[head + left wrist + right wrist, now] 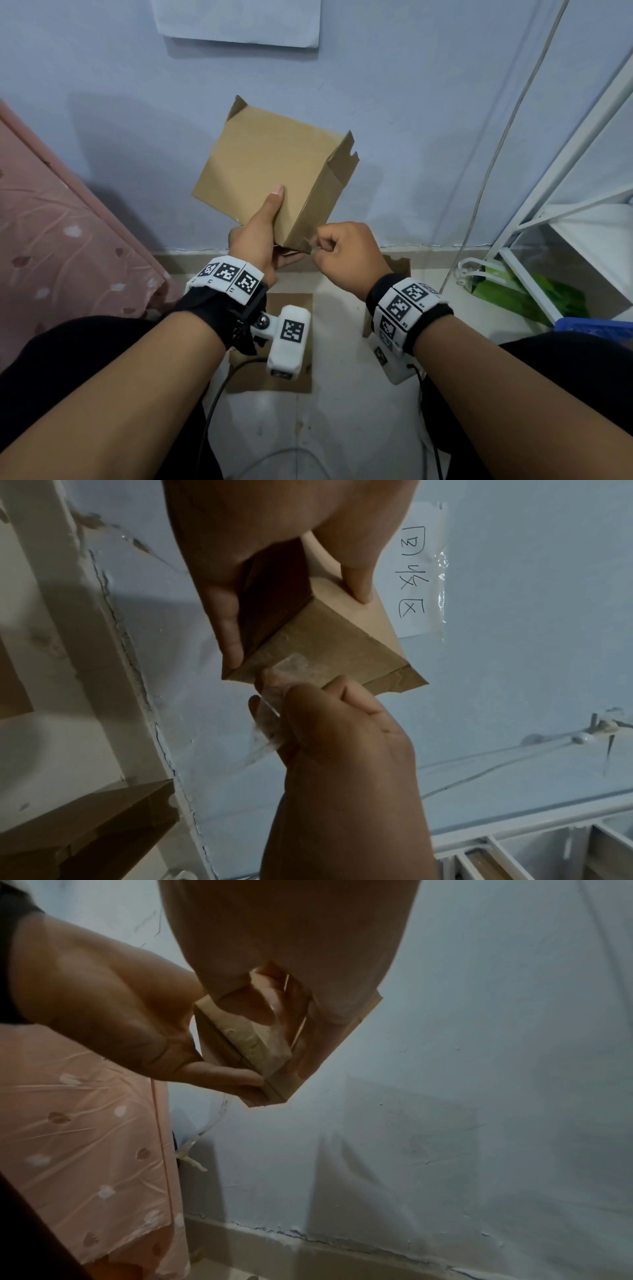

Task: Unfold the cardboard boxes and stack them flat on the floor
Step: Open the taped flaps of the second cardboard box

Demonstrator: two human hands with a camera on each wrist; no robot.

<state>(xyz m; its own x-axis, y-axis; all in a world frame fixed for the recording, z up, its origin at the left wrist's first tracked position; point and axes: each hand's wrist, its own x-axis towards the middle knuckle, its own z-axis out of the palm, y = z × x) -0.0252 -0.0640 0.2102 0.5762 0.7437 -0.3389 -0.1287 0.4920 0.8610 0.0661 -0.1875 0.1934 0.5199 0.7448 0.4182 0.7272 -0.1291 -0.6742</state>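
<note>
The left hand (258,236) grips the cardboard box (270,174) at its near lower corner, thumb laid flat on the top panel and fingers curled underneath. The right hand (346,255) is closed in a pinch on a strip of clear tape (274,696), which runs from the fingers to the box's end face. The box is held in the air in front of the pale blue wall (411,102), tilted, with its far flaps open. Below the wrists, flattened cardboard (301,380) lies on the floor (342,428). A pink patterned cloth (68,240) hangs at left; a white rack (565,212) stands at right.
</note>
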